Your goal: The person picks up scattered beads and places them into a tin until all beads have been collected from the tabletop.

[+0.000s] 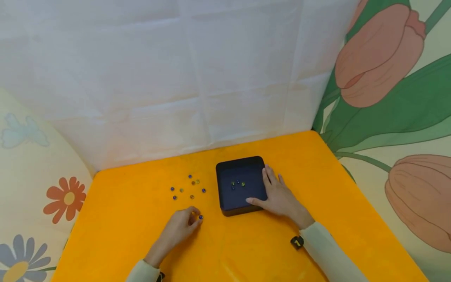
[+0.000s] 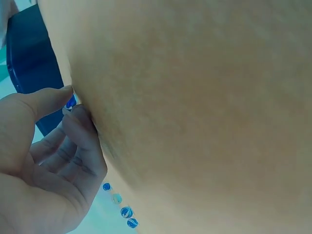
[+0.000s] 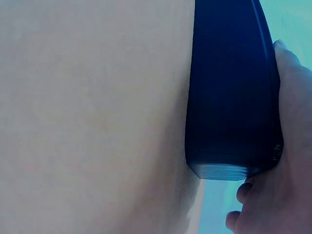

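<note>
My left hand [image 1: 178, 228] pinches a small blue marble [image 1: 201, 217] between thumb and fingertips, low over the table in front of the loose marbles. In the left wrist view the marble [image 2: 71, 102] shows partly between the thumb and a finger. To its right is a square black tray [image 1: 241, 212] with several marbles [image 1: 243, 184] on its floor. At the tray's right side my right hand [image 1: 280, 198] grips the wall, thumb reaching over the inside and fingers along the outside. The right wrist view shows the tray's outer wall [image 3: 229, 97] against that hand.
Several blue, yellow and amber marbles [image 1: 192, 197] lie scattered on the yellow table [image 1: 130, 203], left of the tray. A white sheet [image 1: 151, 78] hangs behind the table. Cloths printed with flowers [image 1: 380, 58] hang on both sides.
</note>
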`<state>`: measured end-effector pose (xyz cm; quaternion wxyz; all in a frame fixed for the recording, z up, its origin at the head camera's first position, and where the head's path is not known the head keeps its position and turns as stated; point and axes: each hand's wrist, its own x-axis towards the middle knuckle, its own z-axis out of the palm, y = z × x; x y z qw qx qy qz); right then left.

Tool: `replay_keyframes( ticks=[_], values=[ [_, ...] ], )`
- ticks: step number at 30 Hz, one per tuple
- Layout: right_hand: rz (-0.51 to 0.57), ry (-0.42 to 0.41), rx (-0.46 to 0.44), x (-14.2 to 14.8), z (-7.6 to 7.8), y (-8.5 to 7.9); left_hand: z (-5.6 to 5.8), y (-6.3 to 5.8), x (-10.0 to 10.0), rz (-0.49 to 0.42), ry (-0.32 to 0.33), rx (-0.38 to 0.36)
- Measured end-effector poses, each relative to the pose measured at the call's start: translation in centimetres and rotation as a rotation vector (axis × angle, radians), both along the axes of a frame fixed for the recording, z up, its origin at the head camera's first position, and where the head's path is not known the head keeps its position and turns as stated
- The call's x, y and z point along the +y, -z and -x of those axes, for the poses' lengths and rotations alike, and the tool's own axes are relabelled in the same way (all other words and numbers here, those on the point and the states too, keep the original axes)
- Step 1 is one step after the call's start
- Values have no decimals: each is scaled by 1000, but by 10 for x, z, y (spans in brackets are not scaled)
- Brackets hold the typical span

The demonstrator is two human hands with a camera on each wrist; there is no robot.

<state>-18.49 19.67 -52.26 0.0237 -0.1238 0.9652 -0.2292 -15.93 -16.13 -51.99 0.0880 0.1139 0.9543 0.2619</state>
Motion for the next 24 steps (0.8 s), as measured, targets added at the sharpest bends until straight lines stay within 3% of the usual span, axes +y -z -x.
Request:
replay_keyframes(
  ticks=[16, 24],
  values=[
    [-1, 3, -1, -2, -1, -2, -1, 0, 1, 7, 7, 25],
    [2, 4, 1, -2, -1, 0, -1, 4, 1, 21, 52, 66]
  ],
)
